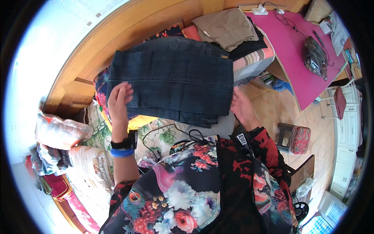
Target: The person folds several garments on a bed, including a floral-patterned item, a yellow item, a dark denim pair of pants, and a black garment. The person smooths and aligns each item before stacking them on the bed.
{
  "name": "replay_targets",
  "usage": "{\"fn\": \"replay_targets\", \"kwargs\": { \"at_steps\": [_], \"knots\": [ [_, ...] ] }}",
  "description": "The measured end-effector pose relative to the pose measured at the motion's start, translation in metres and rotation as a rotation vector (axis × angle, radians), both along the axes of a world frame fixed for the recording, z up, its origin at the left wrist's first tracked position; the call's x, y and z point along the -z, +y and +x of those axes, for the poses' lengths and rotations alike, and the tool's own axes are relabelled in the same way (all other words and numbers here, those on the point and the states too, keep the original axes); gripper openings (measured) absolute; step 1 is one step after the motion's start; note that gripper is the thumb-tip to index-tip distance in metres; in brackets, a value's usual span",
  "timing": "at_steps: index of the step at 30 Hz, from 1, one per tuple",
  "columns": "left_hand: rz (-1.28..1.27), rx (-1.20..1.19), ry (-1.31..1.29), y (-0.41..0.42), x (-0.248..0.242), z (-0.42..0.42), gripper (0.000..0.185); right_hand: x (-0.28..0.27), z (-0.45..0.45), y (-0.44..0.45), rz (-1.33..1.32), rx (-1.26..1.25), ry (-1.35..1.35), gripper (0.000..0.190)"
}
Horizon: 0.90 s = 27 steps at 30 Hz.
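Note:
A pair of dark blue denim jeans [172,70] lies folded flat in front of me, with a pale seam running across its upper layer. Over the left end of the denim is my left hand [119,101], slightly blurred, fingers loosely bent and nothing visible in them. My right hand [244,108] is at the right edge of the jeans, palm turned towards the fabric. Its fingertips meet that edge, but whether they pinch it is hidden. Beneath the jeans, dark flower-patterned cloth [100,84] shows at the left.
Folded khaki trousers [226,27] rest on black cloth behind the jeans, beside a wooden headboard [140,20]. A pink tabletop [292,52] holds a dark plastic bag [315,57]. Rolled bedding [89,163] lies left; a stool [293,139] stands right.

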State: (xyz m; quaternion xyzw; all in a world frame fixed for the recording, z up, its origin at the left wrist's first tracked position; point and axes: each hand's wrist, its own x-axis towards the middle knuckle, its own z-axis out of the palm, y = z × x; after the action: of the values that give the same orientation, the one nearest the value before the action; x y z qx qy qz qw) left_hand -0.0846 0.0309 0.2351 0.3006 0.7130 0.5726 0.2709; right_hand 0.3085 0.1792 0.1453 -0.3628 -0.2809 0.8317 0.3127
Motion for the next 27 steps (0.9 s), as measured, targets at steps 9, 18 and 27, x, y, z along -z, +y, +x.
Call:
{"fn": "replay_targets", "kwargs": {
  "at_steps": [9, 18, 27],
  "knots": [
    [-0.12, 0.247, -0.511, -0.076, 0.043, 0.077, 0.035, -0.031, -0.03, 0.012, 0.226, -0.041, -0.374, 0.039],
    [-0.389, 0.661, -0.209, 0.001, 0.061, 0.12, 0.032, -0.195, -0.074, -0.01, 0.506, 0.033, 0.056, 0.032],
    [-0.342, 0.019, 1.379, 0.011, 0.126, -0.123, 0.044, -0.217, -0.099, -0.004, 0.615, 0.008, 0.081, 0.03]
  ]
}}
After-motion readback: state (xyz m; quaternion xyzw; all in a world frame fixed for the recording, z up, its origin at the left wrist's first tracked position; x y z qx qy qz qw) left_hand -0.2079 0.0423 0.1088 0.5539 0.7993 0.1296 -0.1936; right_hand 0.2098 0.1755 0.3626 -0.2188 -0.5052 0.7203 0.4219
